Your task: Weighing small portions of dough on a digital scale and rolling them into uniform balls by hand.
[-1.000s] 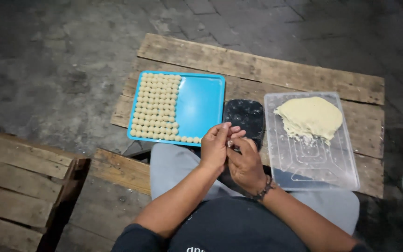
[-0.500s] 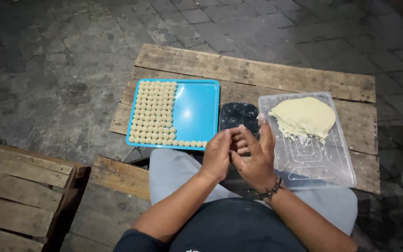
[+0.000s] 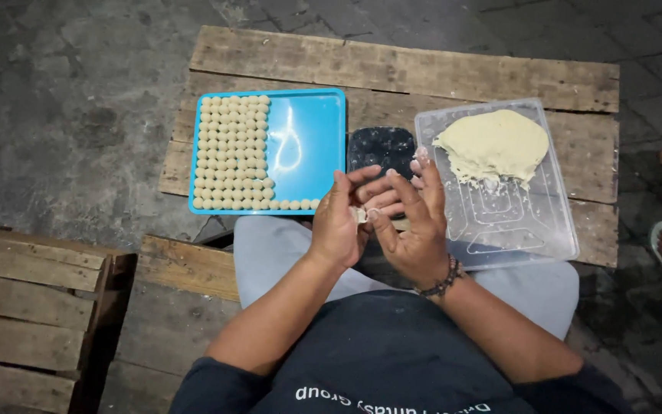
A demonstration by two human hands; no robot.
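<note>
Hands above wooden pallet, stone paving.

No pkgs, labels, signs or screens in view; only white shirt lettering.
</note>
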